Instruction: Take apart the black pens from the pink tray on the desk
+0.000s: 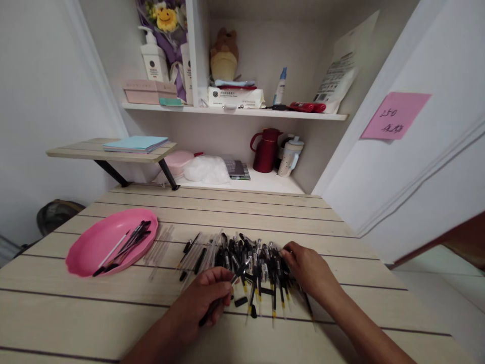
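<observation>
A spread of pen parts lies on the wood-slat table, with black caps and refills point(265, 268) at its right. Clear pen barrels point(202, 253) lie at its left. My left hand point(212, 298) is closed around a pen point(206, 316), whose black end shows below the fingers. At the right edge of the pile, my right hand point(306, 265) has its fingertips pinched together; what they hold is hidden. A loose black cap point(240, 302) rests just right of my left hand. Several pens point(132, 245) lie in a pink tray point(85, 240) at the left.
More clear barrels point(161, 247) lie between tray and pile. A small raised shelf point(76, 146) bearing blue paper point(136, 143) stands at the back left. Behind the table, a cabinet shelf point(280, 115) holds bottles and boxes, with a red jug point(267, 151) beneath it.
</observation>
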### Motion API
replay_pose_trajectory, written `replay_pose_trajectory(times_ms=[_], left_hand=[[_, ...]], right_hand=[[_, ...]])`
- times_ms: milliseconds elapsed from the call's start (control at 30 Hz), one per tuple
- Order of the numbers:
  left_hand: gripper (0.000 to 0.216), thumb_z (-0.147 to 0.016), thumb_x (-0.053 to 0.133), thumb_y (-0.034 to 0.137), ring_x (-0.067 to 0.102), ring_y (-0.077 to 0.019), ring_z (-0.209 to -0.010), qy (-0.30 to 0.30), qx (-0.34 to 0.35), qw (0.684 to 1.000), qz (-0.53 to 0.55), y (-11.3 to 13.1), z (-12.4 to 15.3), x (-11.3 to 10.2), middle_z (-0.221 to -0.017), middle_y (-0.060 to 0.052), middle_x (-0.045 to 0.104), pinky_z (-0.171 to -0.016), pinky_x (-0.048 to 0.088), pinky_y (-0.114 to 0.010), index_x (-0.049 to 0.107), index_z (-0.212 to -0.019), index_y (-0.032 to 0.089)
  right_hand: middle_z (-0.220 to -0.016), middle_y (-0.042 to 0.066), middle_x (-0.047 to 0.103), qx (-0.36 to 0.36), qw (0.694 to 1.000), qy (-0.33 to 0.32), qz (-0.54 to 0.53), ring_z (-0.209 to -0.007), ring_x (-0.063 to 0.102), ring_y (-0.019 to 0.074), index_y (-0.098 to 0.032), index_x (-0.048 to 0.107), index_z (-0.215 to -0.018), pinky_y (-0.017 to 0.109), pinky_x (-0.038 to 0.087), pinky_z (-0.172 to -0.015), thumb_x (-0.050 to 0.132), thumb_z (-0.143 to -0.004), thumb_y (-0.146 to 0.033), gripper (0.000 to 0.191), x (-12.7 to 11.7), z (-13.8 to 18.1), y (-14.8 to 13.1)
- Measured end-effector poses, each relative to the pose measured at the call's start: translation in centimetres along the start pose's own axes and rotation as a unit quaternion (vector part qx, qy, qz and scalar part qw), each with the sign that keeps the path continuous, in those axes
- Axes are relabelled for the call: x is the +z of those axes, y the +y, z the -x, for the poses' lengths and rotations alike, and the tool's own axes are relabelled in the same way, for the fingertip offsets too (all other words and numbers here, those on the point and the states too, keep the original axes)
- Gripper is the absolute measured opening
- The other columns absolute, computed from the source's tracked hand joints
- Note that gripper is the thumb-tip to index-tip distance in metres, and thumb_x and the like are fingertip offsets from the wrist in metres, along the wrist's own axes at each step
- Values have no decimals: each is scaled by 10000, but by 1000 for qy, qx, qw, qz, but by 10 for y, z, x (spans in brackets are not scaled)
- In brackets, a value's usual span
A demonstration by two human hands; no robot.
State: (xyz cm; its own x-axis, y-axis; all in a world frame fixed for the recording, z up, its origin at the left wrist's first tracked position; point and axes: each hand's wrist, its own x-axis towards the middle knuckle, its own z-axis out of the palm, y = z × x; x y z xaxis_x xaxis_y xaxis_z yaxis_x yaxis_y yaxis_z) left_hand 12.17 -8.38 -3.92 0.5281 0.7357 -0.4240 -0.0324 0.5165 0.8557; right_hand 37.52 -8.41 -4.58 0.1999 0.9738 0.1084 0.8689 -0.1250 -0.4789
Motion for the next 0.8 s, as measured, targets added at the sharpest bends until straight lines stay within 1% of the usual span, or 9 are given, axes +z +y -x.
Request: replay_pose_trajectory(times_ms=[100,133,200,267,300,433,533,700,800], left_hand=[[192,-693,552,274,321,-7,-277,-2,5,1000,-28,0,-3,8,-511,70,499,-277,171,-135,486,-829,156],[194,-693,553,278,328,-9,-280,-3,8,999,-39,0,-5,11,-512,70,497,-275,176,-133,485,-827,156],[203,-690,556,289,334,-11,-282,-7,17,998,-56,0,-8,16,-513,71,494,-270,185,-132,485,-827,157],[213,-687,558,294,326,-10,-275,-4,28,997,-65,-2,-10,20,-513,75,489,-265,188,-132,482,-831,157],[217,-684,560,294,321,-7,-270,-1,33,997,-67,-3,-11,21,-513,77,486,-263,187,-131,480,-832,157],[229,-681,565,313,318,-2,-266,9,67,996,-61,-11,-13,21,-515,81,482,-264,187,-124,473,-823,159],[221,-701,528,338,335,-9,-263,6,64,996,-58,-16,-14,20,-509,72,490,-263,192,-124,473,-810,154],[195,-699,528,302,345,-9,-266,45,88,991,-88,-18,-17,22,-525,73,490,-266,207,-126,487,-813,149],[211,-691,537,330,342,-13,-258,29,74,995,-64,-18,-16,24,-507,73,494,-261,194,-130,489,-794,152]], right_hand=[[-510,-2,519,16,976,-6,-217,-461,447,125,-193,507,-595,244,292,-472,456,-768,-414,285,-5,2,-11],[-506,-13,510,30,949,-32,-313,-440,431,111,-190,504,-596,235,297,-457,474,-755,-435,294,-4,4,-18],[-548,-12,536,58,871,-106,-476,-468,452,99,-177,518,-627,214,306,-451,540,-711,-457,293,1,12,-34],[-590,-4,566,91,804,-136,-571,-500,473,92,-166,540,-667,197,315,-454,598,-670,-450,289,10,19,-48],[-575,-4,566,102,788,-133,-593,-495,467,83,-159,546,-662,191,316,-457,627,-651,-431,285,15,21,-53],[-517,-13,550,110,775,-97,-614,-476,436,58,-138,556,-600,182,330,-480,683,-612,-369,264,27,23,-61],[-539,-13,554,104,765,-97,-628,-493,449,58,-135,564,-604,185,350,-502,687,-608,-366,262,29,21,-62],[-541,-16,549,130,762,-98,-626,-485,463,70,-142,573,-660,194,363,-481,674,-606,-416,296,30,21,-65],[-531,-11,556,103,765,-110,-627,-478,467,68,-133,584,-636,194,370,-491,688,-605,-374,265,28,22,-65]])
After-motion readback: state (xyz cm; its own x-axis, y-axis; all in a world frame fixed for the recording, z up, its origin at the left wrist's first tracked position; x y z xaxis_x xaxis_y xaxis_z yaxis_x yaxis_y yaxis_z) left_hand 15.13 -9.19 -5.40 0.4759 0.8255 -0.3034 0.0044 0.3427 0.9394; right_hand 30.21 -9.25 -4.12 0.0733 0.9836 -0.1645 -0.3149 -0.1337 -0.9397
